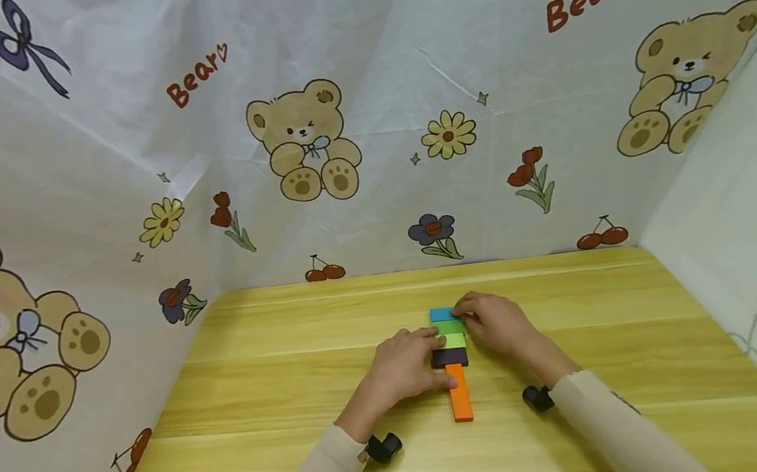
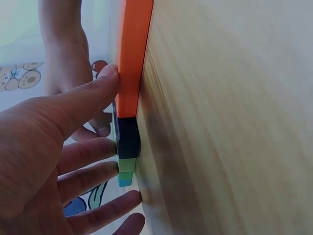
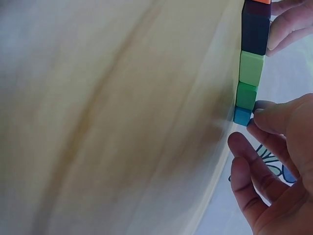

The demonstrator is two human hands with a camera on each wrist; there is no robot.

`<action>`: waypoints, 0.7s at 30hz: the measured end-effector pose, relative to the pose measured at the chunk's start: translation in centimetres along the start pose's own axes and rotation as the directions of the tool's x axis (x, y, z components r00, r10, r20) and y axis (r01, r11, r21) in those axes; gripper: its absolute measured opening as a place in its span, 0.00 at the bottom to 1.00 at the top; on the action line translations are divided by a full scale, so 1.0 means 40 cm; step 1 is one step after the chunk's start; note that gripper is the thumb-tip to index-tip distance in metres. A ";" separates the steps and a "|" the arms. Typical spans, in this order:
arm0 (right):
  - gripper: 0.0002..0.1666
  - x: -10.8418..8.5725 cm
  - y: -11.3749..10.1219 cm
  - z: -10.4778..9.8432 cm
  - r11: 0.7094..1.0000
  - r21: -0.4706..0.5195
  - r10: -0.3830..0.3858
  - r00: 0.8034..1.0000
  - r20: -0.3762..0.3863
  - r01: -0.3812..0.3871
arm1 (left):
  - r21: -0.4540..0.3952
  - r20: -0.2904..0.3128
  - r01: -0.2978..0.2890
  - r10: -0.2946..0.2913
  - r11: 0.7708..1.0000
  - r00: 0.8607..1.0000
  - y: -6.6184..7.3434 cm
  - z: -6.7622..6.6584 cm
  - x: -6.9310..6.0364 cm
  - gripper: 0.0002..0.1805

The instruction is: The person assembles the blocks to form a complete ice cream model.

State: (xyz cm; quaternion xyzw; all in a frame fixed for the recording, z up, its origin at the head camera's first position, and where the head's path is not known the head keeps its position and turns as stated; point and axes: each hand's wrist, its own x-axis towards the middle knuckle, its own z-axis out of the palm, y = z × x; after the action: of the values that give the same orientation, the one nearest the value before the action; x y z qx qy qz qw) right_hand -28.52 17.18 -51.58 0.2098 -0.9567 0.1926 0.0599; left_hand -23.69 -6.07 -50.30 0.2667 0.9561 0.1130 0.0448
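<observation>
A column of coloured blocks lies flat on the table. The long orange block [image 1: 460,394] points towards me. Beyond its far end, set crosswise, come a dark block [image 1: 449,357], a light green block [image 1: 455,341], a green block [image 1: 451,327] and a blue block [image 1: 441,314]. My left hand [image 1: 401,366] spreads along the left side, its thumb on the orange block and fingertips against the blocks beyond. With bent thumb and index finger, my right hand [image 1: 498,324] pinches the blue block at its right end; the other fingers stay off the blocks.
The wood-grain table [image 1: 280,360] is backed by a white cloth [image 1: 368,46] printed with bears and flowers. Black wrist cameras, one on the left [image 1: 383,448] and one on the right [image 1: 537,398], sit at the sleeve ends. A pale cord hangs at the right.
</observation>
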 end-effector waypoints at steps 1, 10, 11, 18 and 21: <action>0.13 0.000 0.000 0.000 1.000 0.002 0.002 1.000 -0.002 -0.002 | 0.002 0.000 0.001 -0.001 1.000 1.000 0.000 0.000 0.000 0.42; 0.14 -0.003 0.007 0.002 1.000 0.021 -0.018 1.000 -0.022 0.018 | -0.001 -0.003 0.001 -0.001 1.000 1.000 -0.001 -0.001 0.000 0.43; 0.15 -0.004 0.007 0.002 0.999 0.026 -0.019 1.000 -0.022 0.020 | -0.002 -0.005 -0.001 0.001 1.000 1.000 -0.001 -0.002 0.000 0.43; 0.16 -0.007 0.010 0.004 0.997 0.073 -0.031 1.000 0.001 0.031 | -0.014 -0.007 0.005 -0.005 1.000 1.000 -0.004 0.002 -0.001 0.44; 0.16 -0.006 0.012 0.010 0.995 0.090 -0.040 0.999 0.009 0.039 | -0.041 -0.007 0.008 -0.008 0.999 1.000 -0.010 0.005 -0.005 0.44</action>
State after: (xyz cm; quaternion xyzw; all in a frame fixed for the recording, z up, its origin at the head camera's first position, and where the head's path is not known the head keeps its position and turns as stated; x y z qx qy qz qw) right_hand -28.52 17.51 -52.14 0.2322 -0.9431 0.2330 0.0489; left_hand -23.68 -6.47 -50.60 0.2614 0.9548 0.1335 0.0472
